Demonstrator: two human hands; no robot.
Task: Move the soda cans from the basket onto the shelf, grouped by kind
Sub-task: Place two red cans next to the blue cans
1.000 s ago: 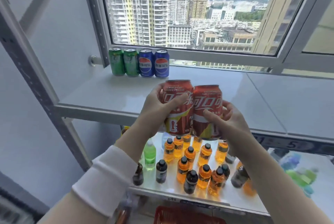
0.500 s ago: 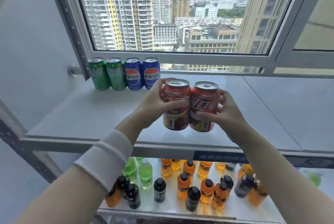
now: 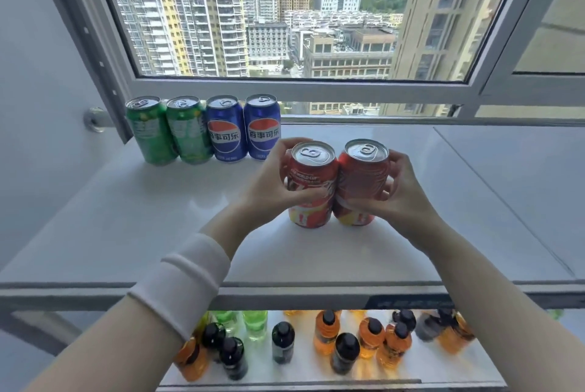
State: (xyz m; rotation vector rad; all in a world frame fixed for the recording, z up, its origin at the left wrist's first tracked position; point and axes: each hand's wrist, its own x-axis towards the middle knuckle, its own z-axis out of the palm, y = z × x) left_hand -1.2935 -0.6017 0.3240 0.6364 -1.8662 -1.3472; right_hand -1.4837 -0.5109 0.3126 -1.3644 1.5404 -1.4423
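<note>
Grip, left: my left grip point(image 3: 269, 192) is curled round the left red can point(image 3: 311, 170), thumb across the front, fingers behind.
Grip, right: my right grip point(image 3: 402, 195) is wrapped the same way round the right red can point(image 3: 364, 176); the two cans touch side to side.
Change: a second ago I held both cans up in front of the shelf's edge, over the bottles below. Now they are upright and low over the middle of the shelf point(image 3: 158, 217), bases on it or just off it; I cannot tell which.
Meaning: the carry looks nearly done. What remains, I judge, is to set the pair back beside the blue ones and let go.
Where: the red pair is in front and to the right of the back row, near it but apart.
Count, cans: two green cans point(image 3: 188, 132), two blue cans point(image 3: 226, 132), two red; six in all.
Count, bottles: the lower shelf point(image 3: 304, 366) holds two pale green bottles point(image 3: 254, 322); the orange and dark ones overlap too much to count.
Basket: not in view, so I cannot tell what is left in it.
</note>
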